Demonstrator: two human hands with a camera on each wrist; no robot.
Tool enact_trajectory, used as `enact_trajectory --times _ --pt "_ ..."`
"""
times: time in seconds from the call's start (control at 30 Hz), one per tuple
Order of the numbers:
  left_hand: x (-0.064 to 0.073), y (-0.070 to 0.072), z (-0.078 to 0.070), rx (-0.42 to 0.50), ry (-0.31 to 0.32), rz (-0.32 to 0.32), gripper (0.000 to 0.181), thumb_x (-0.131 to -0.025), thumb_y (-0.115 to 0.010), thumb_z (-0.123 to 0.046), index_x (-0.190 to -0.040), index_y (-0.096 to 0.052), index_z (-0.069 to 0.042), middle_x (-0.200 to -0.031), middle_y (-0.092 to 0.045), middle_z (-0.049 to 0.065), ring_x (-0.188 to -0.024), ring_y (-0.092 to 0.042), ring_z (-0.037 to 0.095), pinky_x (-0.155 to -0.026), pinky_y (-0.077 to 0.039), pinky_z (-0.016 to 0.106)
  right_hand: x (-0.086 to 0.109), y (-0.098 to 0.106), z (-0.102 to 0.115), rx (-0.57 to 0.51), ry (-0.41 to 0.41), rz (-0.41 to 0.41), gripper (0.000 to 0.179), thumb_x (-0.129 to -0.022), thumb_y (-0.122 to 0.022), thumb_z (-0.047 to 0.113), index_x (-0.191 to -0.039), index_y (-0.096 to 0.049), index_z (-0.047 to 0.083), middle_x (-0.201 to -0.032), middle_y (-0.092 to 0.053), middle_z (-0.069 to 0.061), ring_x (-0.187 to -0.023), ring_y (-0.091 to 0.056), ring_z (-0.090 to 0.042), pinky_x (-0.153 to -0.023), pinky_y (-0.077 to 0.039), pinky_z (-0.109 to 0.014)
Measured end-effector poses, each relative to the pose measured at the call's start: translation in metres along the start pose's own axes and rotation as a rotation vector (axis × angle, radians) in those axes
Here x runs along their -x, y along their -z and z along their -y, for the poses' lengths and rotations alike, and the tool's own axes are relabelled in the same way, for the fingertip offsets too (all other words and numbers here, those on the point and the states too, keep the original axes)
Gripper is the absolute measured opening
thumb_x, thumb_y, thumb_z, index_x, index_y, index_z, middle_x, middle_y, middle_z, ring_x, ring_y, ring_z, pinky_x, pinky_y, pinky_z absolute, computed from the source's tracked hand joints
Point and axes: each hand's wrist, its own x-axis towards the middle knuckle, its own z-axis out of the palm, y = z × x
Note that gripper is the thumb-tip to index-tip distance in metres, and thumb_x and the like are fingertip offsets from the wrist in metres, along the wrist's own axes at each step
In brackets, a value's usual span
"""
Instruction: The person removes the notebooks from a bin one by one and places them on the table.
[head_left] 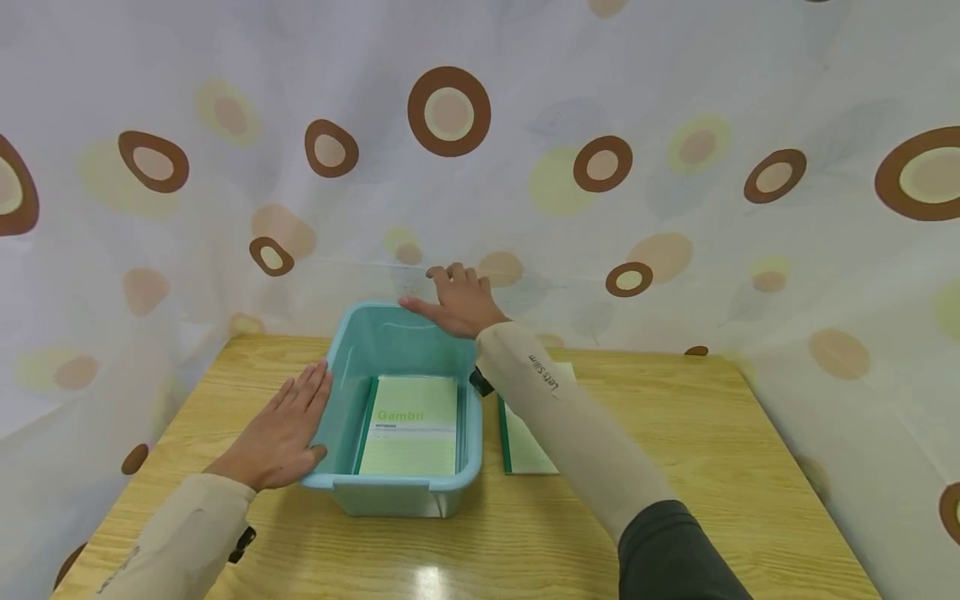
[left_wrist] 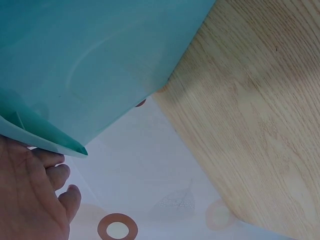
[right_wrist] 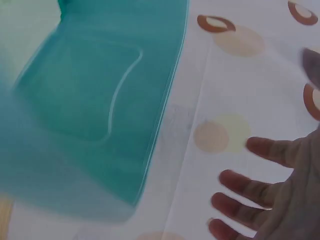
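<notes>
A light blue plastic bin [head_left: 390,497] stands on the table, with a pale green notebook [head_left: 408,446] marked "Gambil" lying inside it. My left hand [head_left: 279,433] rests along the bin's left rim, fingers straight and close together. In the left wrist view, that hand's palm [left_wrist: 25,187] lies right under the teal rim. My right hand [head_left: 463,304] is raised at the far right corner, its thumb overlapping the back rim in the head view. The right wrist view has its spread fingers [right_wrist: 245,187] beside the bin with nothing between them.
Another pale green notebook [head_left: 527,446] with a dark green spine lies right of the bin, partly hidden beneath the right sleeve [head_left: 577,433]. The wooden table [head_left: 675,417] backs onto a white sheet [head_left: 510,50] printed with brown rings.
</notes>
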Motion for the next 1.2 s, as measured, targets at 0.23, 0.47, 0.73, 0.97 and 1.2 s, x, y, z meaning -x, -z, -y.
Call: enact_trajectory --times 0.23,0.47,0.73,0.97,1.2 --pt "0.0 0.0 -0.001 0.011 0.001 0.0 0.078 -0.084 -0.054 -0.016 -0.146 -0.019 0.016 -0.155 -0.013 0.031 -0.143 -0.013 0.045 -0.113 -0.014 0.058 0.0 -0.015 0.028 0.104 -0.011 0.15 0.069 -0.091 -0.051 0.06 -0.14 -0.042 0.012 -0.138 -0.041 -0.013 -0.127 -0.039 -0.03 -0.109 -0.03 -0.046" --pt "0.001 -0.001 0.0 -0.003 -0.005 -0.008 0.077 -0.084 -0.053 -0.016 -0.145 -0.02 0.016 -0.155 -0.014 0.03 -0.143 -0.014 0.045 -0.113 -0.015 0.058 -0.008 -0.042 0.04 0.128 -0.108 0.212 0.076 -0.09 -0.053 0.058 -0.151 -0.033 0.016 -0.151 -0.033 -0.013 -0.138 -0.032 -0.031 -0.112 -0.028 -0.045" --pt "0.0 -0.002 0.0 0.004 -0.004 -0.015 0.077 -0.083 -0.054 -0.016 -0.146 -0.021 0.016 -0.155 -0.015 0.03 -0.143 -0.015 0.045 -0.113 -0.015 0.059 -0.021 -0.086 0.033 0.083 -0.234 0.238 0.083 -0.085 -0.059 0.061 -0.153 -0.029 0.025 -0.156 -0.028 -0.009 -0.142 -0.026 -0.03 -0.115 -0.017 -0.05" --pt "0.001 -0.003 0.003 -0.001 -0.01 -0.022 0.076 -0.084 -0.053 -0.016 -0.145 -0.021 0.016 -0.155 -0.014 0.03 -0.143 -0.015 0.045 -0.113 -0.015 0.059 -0.034 -0.116 0.028 0.083 -0.339 0.27 0.086 -0.083 -0.056 0.067 -0.153 -0.029 0.026 -0.156 -0.027 -0.012 -0.144 -0.022 -0.032 -0.115 -0.02 -0.049" --pt "0.001 -0.002 0.002 -0.014 -0.013 -0.026 0.076 -0.084 -0.054 -0.017 -0.145 -0.022 0.016 -0.154 -0.016 0.031 -0.142 -0.016 0.045 -0.113 -0.016 0.059 -0.032 -0.142 0.035 0.04 -0.387 0.253 0.088 -0.081 -0.06 0.066 -0.152 -0.031 0.023 -0.152 -0.034 -0.012 -0.139 -0.032 -0.029 -0.111 -0.027 -0.046"
